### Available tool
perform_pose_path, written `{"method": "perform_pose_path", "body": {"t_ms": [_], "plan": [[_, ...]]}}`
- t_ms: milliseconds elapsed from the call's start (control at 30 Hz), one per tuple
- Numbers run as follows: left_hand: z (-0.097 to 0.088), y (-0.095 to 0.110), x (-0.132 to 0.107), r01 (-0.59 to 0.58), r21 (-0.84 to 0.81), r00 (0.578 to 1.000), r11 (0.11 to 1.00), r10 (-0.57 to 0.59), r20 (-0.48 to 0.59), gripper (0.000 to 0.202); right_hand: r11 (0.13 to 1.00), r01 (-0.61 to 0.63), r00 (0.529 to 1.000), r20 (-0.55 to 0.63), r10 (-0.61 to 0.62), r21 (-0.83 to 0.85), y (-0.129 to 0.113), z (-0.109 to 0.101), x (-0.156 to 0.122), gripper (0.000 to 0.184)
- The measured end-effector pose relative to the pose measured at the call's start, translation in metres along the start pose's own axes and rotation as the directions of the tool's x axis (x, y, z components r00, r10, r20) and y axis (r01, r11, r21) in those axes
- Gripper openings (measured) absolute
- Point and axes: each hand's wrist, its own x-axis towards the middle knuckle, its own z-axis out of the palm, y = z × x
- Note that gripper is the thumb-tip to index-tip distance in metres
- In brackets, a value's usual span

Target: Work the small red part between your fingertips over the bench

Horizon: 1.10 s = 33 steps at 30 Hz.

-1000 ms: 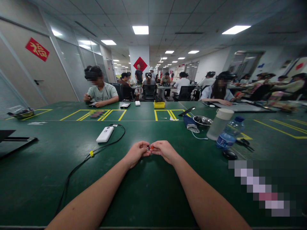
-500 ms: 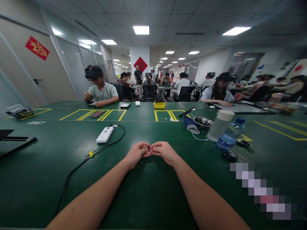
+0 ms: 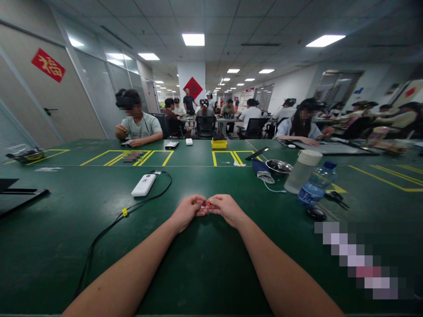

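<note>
Both my hands meet above the green table [image 3: 198, 264], fingertips almost touching. My left hand [image 3: 189, 212] pinches a small red, white and dark piece [image 3: 203, 205] between thumb and fingers. My right hand [image 3: 226, 208] pinches a tiny orange-red piece [image 3: 208, 204] right beside it. Fingers cover most of both pieces, so their kind cannot be made out, nor whether they are joined.
Left of my hands lies a white power bank [image 3: 143, 185] with a black cable [image 3: 109, 229]. To the right stand a frosted bottle [image 3: 302, 171], a blue-capped water bottle [image 3: 317, 184], a metal bowl [image 3: 279, 167] and a black mouse [image 3: 316, 214]. Two people sit across the table.
My hands stay together in nearly the same spot. The small pieces have turned slightly between my fingers, with a little more red and orange showing. The whole view has shifted very slightly.
</note>
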Motion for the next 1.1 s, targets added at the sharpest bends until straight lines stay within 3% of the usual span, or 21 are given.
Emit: {"method": "perform_pose_path", "body": {"t_ms": [167,1100], "plan": [[-0.0013,0.0009,0.0013,0.032,-0.060,0.999,0.998,-0.033,-0.025,0.020,1.000,0.008,1.000,0.000,-0.008,0.011,-0.0016,-0.0002,0.0004,0.011],[0.0024,0.0079,-0.0042,0.000,0.016,1.000,1.000,0.000,-0.009,0.023,1.000,0.024,1.000,-0.014,-0.024,-0.008,0.0031,-0.0008,0.0019,0.012]]}}
